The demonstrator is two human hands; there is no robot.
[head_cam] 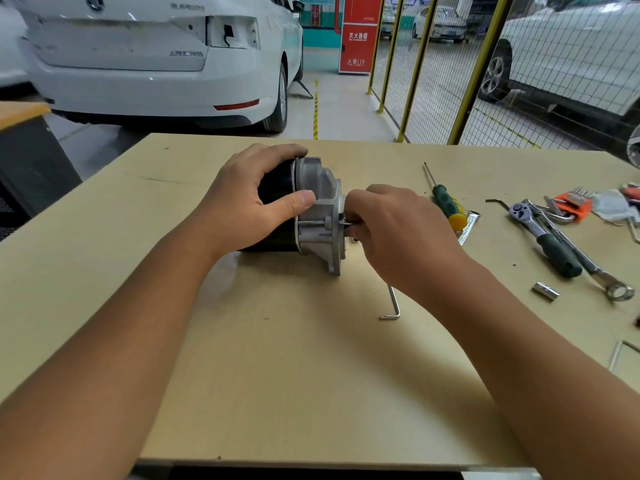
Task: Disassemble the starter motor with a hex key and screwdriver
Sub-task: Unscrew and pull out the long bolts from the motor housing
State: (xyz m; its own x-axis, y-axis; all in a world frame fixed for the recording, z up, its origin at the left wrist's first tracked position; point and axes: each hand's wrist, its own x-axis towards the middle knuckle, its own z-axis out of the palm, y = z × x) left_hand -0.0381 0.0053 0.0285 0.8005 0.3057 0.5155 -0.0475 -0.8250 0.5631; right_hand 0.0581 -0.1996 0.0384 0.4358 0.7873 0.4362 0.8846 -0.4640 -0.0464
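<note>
Right hand pinched a through-bolt at the starter motor flange, left hand gripping the body; likely next: drawing the bolt straight out.

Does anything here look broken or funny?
Yes, one thing: the white car behind the tan workbench has a bare hole where its right tail light should sit, with a wire showing. On the bench, the black and silver starter motor held by the left hand looks undamaged.
</note>
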